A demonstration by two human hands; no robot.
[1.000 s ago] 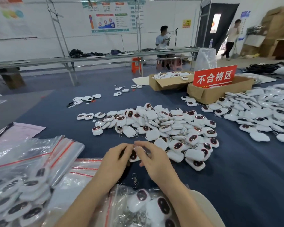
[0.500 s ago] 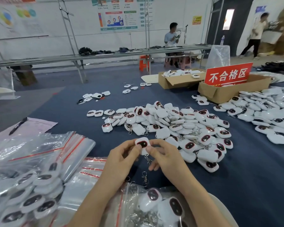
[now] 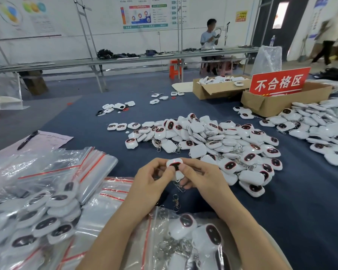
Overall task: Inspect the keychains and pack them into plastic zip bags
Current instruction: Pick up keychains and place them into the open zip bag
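Both my hands hold one white keychain [image 3: 175, 163] with a dark oval face, lifted just above the blue table. My left hand [image 3: 151, 181] pinches its left side and my right hand [image 3: 202, 181] pinches its right side, thumbs on the face. A metal clasp [image 3: 176, 199] dangles below it. A large pile of loose keychains [image 3: 213, 141] lies just beyond my hands. Empty zip bags [image 3: 53, 168] with red strips are stacked at the left. A filled zip bag [image 3: 185, 242] lies between my forearms, and more packed keychains [image 3: 37, 217] sit at the lower left.
Two cardboard boxes stand at the back right, one [image 3: 215, 90] holding keychains, the other [image 3: 277, 102] bearing a red sign [image 3: 279, 82]. Another keychain heap [image 3: 320, 129] fills the right edge. A pen [image 3: 26, 140] lies on paper at left. A person [image 3: 209, 38] sits at a far bench.
My hands have raised the keychain off the table and turned its dark face up toward me, with both thumbs now on it. The camera has tilted closer.
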